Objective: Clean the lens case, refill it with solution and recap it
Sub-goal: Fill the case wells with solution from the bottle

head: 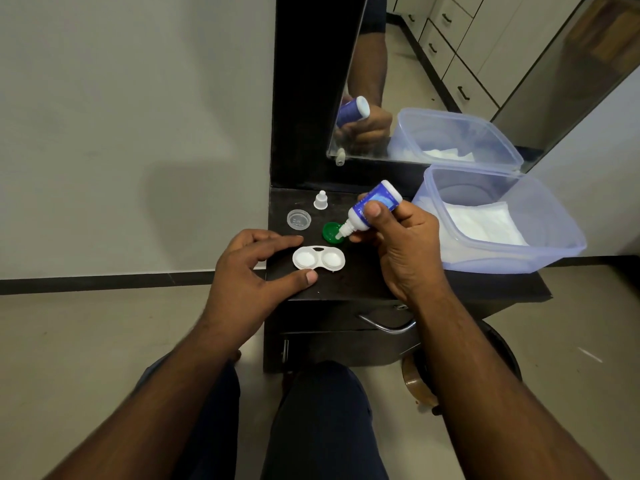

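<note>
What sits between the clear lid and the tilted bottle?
In the head view, the green cap lies between the clear lid and the bottle.

The right hand [398, 244] covers most of the solution bottle [372, 209], its label too small to read; its nozzle overlaps the green cap [330, 232].
</note>
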{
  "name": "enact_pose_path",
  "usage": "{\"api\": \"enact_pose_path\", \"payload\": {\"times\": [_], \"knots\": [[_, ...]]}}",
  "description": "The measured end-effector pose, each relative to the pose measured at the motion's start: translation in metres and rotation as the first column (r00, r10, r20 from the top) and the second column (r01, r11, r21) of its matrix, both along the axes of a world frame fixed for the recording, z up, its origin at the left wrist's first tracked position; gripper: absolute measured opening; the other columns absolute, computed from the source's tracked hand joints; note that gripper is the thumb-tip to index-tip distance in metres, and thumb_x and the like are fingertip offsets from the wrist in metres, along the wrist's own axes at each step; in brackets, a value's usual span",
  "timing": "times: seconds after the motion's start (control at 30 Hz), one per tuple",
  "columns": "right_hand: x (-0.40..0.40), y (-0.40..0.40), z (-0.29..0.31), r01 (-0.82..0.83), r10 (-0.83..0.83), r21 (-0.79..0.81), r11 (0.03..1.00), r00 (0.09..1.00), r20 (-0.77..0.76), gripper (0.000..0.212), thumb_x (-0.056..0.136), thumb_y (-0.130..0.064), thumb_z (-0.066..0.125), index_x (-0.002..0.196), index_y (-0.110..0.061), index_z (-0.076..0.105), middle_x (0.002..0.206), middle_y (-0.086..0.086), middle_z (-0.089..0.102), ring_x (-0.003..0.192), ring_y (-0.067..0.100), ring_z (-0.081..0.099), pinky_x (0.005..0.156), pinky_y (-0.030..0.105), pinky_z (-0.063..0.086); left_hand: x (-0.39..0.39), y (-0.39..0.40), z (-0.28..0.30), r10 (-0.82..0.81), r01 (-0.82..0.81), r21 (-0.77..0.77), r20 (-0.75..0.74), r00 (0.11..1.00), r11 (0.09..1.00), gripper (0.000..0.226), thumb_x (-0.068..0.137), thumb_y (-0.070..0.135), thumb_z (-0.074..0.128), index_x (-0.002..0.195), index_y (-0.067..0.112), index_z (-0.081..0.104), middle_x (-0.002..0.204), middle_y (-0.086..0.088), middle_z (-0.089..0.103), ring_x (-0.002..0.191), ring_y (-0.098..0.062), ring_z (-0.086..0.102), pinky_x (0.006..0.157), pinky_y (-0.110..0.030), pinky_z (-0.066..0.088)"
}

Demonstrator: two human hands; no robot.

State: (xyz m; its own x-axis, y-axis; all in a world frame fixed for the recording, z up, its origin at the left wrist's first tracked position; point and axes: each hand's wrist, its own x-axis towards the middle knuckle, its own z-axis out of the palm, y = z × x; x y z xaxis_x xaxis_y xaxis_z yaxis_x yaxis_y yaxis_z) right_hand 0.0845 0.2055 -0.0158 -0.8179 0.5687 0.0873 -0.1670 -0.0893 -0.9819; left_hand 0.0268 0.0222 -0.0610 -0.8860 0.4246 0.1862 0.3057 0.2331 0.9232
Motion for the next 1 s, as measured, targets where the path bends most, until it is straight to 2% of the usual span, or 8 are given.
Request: {"api": "enact_pose_path", "payload": {"times": [0.07,0.2,0.27,0.43,0.53,0.67,0.8,1.0], "knots": [[0.0,-0.0002,0.0006,0.008,-0.009,-0.052,0.999,1.0,-0.015,0.026,0.066,-0.029,0.069,0.084,-0.011,0.067,0.074,-0.002,0.073,0.07,0.015,0.069,0.061,0.027,0.057,0.0,-0.0003,0.0013,-0.001,0.001,-0.005,0.006,1.0,1.0,0.045,0.066,0.031,0.084,0.109,0.034,0.071,0.107,0.017,0.054,0.1,0.005,0.052,0.079,-0.009,0.042],[-0.0006,0.0022,-0.0009,0.01,-0.017,-0.125,0.992,0.998,-0.056,0.038,0.056,-0.044,0.079,0.079,-0.015,0.071,0.077,0.003,0.073,0.071,0.018,0.069,0.055,0.026,0.055,0.0005,-0.0006,0.0028,-0.008,0.008,0.008,0.013,1.0,1.0,0.045,0.065,0.03,0.085,0.108,0.034,0.071,0.106,0.017,0.054,0.1,0.006,0.052,0.077,-0.005,0.043],[-0.0001,0.0029,-0.0015,0.007,-0.015,-0.134,0.991,0.998,-0.055,0.037,0.055,-0.043,0.079,0.077,-0.014,0.07,0.075,0.004,0.072,0.069,0.018,0.068,0.053,0.026,0.054,0.0005,-0.0008,0.0028,-0.014,0.014,0.011,0.02,1.0,1.0,0.046,0.065,0.031,0.085,0.109,0.033,0.071,0.107,0.017,0.054,0.1,0.007,0.052,0.076,-0.005,0.043],[0.0002,-0.0006,-0.0001,-0.009,0.009,-0.067,0.998,1.0,-0.004,0.02,0.068,-0.024,0.068,0.077,-0.007,0.065,0.065,0.004,0.07,0.059,0.017,0.065,0.05,0.025,0.053,0.002,-0.0007,0.0024,-0.016,0.015,0.023,0.019,1.0,1.0,0.045,0.065,0.029,0.085,0.109,0.033,0.071,0.108,0.016,0.054,0.099,0.01,0.051,0.074,-0.004,0.044],[0.0002,-0.0016,-0.0007,-0.016,0.016,-0.018,1.0,1.0,0.014,0.019,0.069,-0.023,0.067,0.078,-0.006,0.066,0.065,0.004,0.07,0.058,0.016,0.064,0.049,0.023,0.053,0.0018,-0.0008,0.0011,-0.014,0.014,0.019,0.015,1.0,1.0,0.045,0.066,0.031,0.084,0.109,0.034,0.071,0.108,0.018,0.053,0.1,0.009,0.051,0.071,-0.003,0.043],[0.0002,0.0,-0.0039,-0.03,0.029,0.036,0.999,0.999,0.032,0.021,0.07,-0.025,0.069,0.081,-0.007,0.067,0.07,0.004,0.071,0.063,0.017,0.066,0.051,0.025,0.052,0.0009,-0.0007,-0.0002,-0.01,0.01,0.008,0.003,1.0,1.0,0.045,0.065,0.032,0.084,0.109,0.035,0.071,0.108,0.018,0.053,0.099,0.01,0.05,0.075,-0.001,0.041],[-0.0003,0.0003,-0.0054,-0.023,0.02,0.054,0.998,0.999,0.049,0.024,0.069,-0.027,0.07,0.084,-0.008,0.068,0.072,0.003,0.071,0.066,0.017,0.066,0.051,0.025,0.051,0.0003,-0.001,-0.0002,-0.013,0.013,-0.009,0.004,1.0,1.0,0.045,0.066,0.033,0.083,0.108,0.037,0.069,0.109,0.015,0.054,0.101,0.005,0.051,0.074,0.001,0.039],[0.0003,0.0007,-0.0043,-0.016,0.01,0.073,0.997,0.997,0.079,0.029,0.068,-0.03,0.07,0.087,-0.009,0.068,0.077,0.004,0.071,0.07,0.017,0.067,0.052,0.024,0.052,0.0009,-0.0008,-0.0001,-0.011,0.011,-0.005,-0.005,1.0,1.0,0.044,0.066,0.032,0.084,0.107,0.037,0.069,0.108,0.016,0.054,0.099,0.006,0.051,0.075,0.0,0.038]]}}
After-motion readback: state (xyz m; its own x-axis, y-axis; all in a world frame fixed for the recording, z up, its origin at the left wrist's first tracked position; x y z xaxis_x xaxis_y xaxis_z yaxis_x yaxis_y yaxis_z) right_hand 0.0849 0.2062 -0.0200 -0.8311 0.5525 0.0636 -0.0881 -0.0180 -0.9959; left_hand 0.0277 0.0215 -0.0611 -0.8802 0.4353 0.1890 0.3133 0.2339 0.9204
